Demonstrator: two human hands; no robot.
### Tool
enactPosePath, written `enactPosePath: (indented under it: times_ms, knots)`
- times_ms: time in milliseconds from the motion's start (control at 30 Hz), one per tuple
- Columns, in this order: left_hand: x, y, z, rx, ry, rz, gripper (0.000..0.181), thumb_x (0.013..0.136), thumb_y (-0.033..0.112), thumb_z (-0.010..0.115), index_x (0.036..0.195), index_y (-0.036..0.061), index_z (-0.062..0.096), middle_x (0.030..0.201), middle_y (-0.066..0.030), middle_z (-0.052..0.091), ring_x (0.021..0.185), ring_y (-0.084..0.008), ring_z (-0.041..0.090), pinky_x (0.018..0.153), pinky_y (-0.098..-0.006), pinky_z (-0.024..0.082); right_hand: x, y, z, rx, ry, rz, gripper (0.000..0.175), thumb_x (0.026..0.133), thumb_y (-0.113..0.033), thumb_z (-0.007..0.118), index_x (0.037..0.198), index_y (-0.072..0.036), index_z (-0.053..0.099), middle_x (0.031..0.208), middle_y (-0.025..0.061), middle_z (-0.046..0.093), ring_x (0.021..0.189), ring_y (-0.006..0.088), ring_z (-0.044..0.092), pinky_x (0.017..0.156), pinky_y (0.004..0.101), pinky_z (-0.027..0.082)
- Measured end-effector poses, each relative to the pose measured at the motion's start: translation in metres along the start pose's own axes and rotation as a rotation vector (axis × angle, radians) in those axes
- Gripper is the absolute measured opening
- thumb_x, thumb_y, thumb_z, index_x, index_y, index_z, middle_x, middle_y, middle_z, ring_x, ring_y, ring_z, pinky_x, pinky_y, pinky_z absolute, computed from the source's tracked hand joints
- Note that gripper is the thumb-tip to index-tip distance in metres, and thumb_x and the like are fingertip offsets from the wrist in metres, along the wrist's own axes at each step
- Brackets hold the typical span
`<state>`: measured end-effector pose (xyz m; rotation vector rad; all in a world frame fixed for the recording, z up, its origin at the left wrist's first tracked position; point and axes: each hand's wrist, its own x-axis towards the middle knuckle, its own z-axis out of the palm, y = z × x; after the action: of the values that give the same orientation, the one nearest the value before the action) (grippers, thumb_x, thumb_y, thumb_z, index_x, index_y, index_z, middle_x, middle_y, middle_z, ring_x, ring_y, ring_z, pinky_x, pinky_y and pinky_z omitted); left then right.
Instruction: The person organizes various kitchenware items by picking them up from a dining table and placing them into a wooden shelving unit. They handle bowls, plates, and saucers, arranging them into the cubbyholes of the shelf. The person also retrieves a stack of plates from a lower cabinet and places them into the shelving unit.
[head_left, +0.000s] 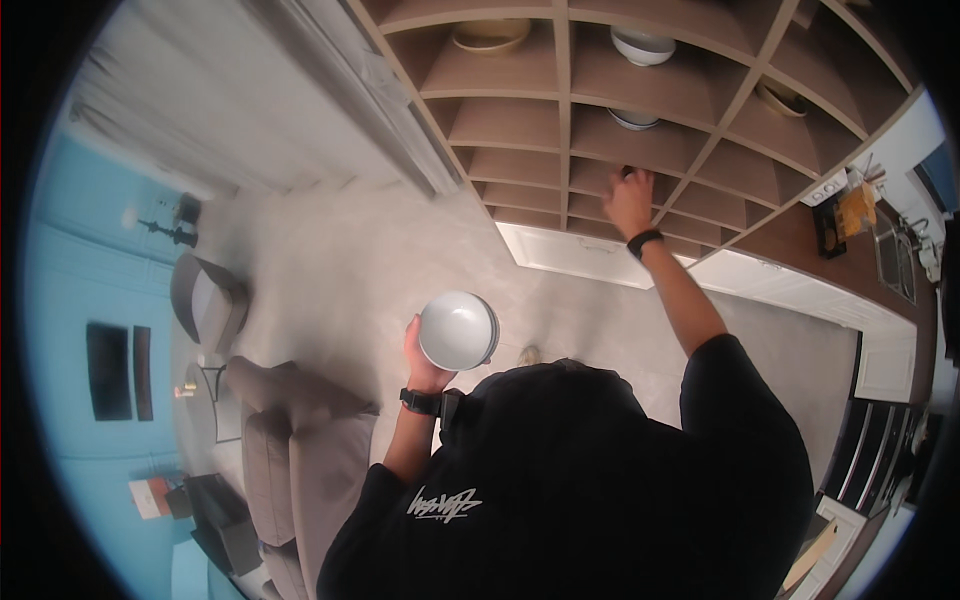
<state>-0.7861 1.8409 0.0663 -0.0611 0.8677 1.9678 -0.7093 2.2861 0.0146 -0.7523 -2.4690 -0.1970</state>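
Note:
My left hand (424, 360) holds a small stack of bowls from below, with a white bowl (456, 331) on top, in front of my body. My right hand (630, 201) reaches into a lower middle compartment of the wooden cubby shelf (564, 75). A small dark thing shows at its fingertips; whether the hand grips it is unclear. Above that hand, a white bowl with a dark rim (634, 118) stands in one compartment and another white bowl (643, 46) in the one higher up. A yellowish bowl (491, 35) lies at upper left, and a tan bowl (782, 99) at right.
White cabinet doors (577, 256) run below the shelf. A brown countertop (795, 240) with a sink (895, 259) and a utensil holder extends to the right. A grey sofa (315, 480) stands at lower left, an armchair (210, 304) beyond it, and a curtain (225, 97) at upper left.

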Motion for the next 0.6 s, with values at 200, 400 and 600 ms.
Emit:
enactPosePath:
  times_ms: [200, 400, 600]
  knots:
    - [0.051, -0.008, 0.023, 0.072, -0.154, -0.125, 0.068, 0.096, 0.060, 0.037, 0.140, 0.0102, 0.046, 0.130, -0.0196, 0.056, 0.108, -0.0438, 0.062, 0.070, -0.0663, 0.056, -0.047, -0.081, -0.134, 1.124, -0.205, -0.300, 0.028, 0.081, -0.016, 0.075, 0.107, -0.008, 0.069, 0.115, 0.0108, 0.065, 0.117, 0.0348, 0.054, 0.103, 0.0444, 0.043]
    - [0.081, -0.021, 0.060, 0.106, -0.269, -0.269, 0.077, 0.095, 0.068, 0.031, 0.144, 0.0090, 0.041, 0.136, -0.0174, 0.053, 0.113, -0.0419, 0.060, 0.074, -0.0619, 0.057, -0.075, -0.102, -0.192, 0.674, -0.311, -0.459, 0.024, 0.079, -0.023, 0.077, 0.099, -0.012, 0.073, 0.127, 0.0073, 0.058, 0.126, 0.0317, 0.044, 0.102, 0.0427, 0.041]
    - [0.088, -0.037, 0.066, 0.143, -0.312, -0.405, 0.072, 0.096, 0.062, 0.033, 0.141, 0.0086, 0.044, 0.133, -0.0172, 0.055, 0.111, -0.0415, 0.061, 0.073, -0.0616, 0.057, -0.092, -0.095, -0.194, 0.853, -0.373, -0.423, 0.012, 0.075, -0.012, 0.077, 0.086, -0.010, 0.073, 0.123, 0.0031, 0.061, 0.123, 0.0320, 0.045, 0.101, 0.0409, 0.043]
